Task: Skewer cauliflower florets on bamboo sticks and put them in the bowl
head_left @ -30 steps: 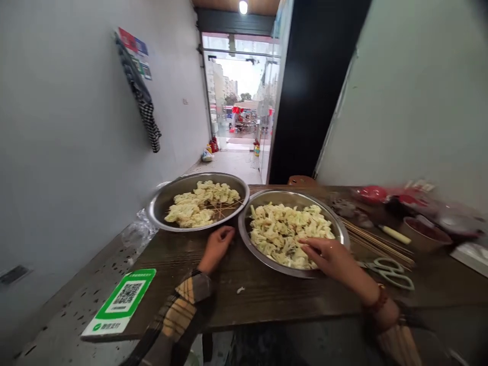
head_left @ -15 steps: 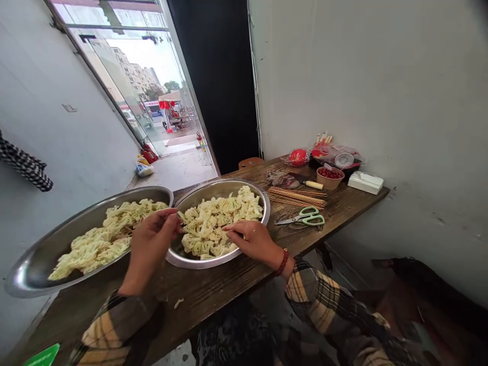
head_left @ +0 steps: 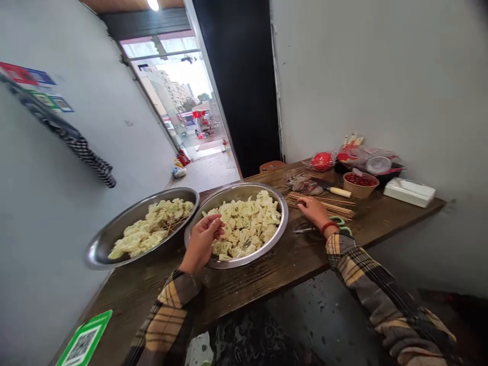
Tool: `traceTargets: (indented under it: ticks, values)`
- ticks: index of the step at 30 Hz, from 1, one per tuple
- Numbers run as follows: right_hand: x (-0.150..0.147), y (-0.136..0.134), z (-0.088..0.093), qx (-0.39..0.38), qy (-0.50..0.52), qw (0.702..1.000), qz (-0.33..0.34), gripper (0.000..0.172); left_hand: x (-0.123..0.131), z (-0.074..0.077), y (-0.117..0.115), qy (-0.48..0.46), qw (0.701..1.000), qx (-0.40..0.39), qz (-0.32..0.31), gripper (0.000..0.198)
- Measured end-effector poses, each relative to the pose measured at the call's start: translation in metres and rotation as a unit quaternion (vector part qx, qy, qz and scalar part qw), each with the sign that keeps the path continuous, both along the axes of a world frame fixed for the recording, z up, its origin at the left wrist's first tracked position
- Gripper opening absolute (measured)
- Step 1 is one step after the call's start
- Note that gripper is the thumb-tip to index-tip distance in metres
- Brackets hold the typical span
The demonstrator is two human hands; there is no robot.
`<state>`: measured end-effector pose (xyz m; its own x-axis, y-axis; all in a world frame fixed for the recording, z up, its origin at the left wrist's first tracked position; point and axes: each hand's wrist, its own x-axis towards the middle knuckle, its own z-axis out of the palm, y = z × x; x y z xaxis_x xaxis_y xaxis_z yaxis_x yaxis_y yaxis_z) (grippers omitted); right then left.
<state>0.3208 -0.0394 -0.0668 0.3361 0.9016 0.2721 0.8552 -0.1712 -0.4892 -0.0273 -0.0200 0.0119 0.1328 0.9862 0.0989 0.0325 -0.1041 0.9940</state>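
Note:
My left hand (head_left: pixel 202 239) is closed in a pinch over the left rim of the nearer steel basin (head_left: pixel 282 223). A small cauliflower floret (head_left: pixel 205 214) shows, partly hidden, at its fingertips. Cut cauliflower pieces (head_left: pixel 244 223) fill this basin. My right hand (head_left: pixel 313 211) lies over the bundle of bamboo skewers (head_left: pixel 335 206), its fingertips drawn together on them; what sits between them is mostly hidden. Beneath that wrist are green-handled scissors (head_left: pixel 345 230), partly covered. The second steel basin (head_left: pixel 99 251), at left, holds cauliflower (head_left: pixel 148 231) with skewers among it.
Behind the skewers lie a knife (head_left: pixel 340 191) and a greyish, crumpled-looking thing (head_left: pixel 305 184). Further right are a paper bowl of red bits (head_left: pixel 360 184), plastic-wrapped goods (head_left: pixel 381 161) and a white packet (head_left: pixel 409 192). A green QR-code card (head_left: pixel 86 340) lies front left.
My right hand has left the cauliflower basin and moved right onto the skewers. My left hand stays pinched by the basin's left rim. The camera view has turned left.

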Motion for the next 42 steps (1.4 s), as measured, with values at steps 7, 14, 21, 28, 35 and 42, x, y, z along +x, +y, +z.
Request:
traceTargets:
  ticks: [7, 14, 21, 28, 35, 42]
  values:
    - [0.000, 0.036, -0.028, -0.049, -0.077, 0.996, 0.018, 0.023, -0.001, -0.007, 0.000, -0.058, 0.997, 0.007, 0.051, 0.041]
    - [0.005, 0.040, -0.048, -0.020, -0.101, 0.995, 0.019, 0.025, 0.001, -0.006, -0.004, -0.077, 0.995, 0.009, 0.065, 0.036]
    - [0.011, 0.043, -0.056, 0.071, -0.101, 0.992, -0.010, 0.032, 0.002, -0.006, -0.005, -0.082, 0.994, 0.007, 0.069, 0.035]
    - [0.013, 0.046, -0.057, 0.166, -0.073, 0.983, -0.009, 0.036, 0.002, -0.007, -0.006, -0.060, 0.997, 0.010, 0.050, 0.036]
    - [0.010, 0.048, -0.050, 0.224, -0.042, 0.974, 0.010, 0.041, 0.001, -0.008, -0.005, -0.055, 0.997, 0.040, 0.035, 0.033]
    - [0.002, 0.045, 0.007, 0.281, -0.014, 0.959, -0.021, 0.044, -0.004, -0.013, -0.005, -0.053, 0.997, 0.044, 0.034, 0.033]
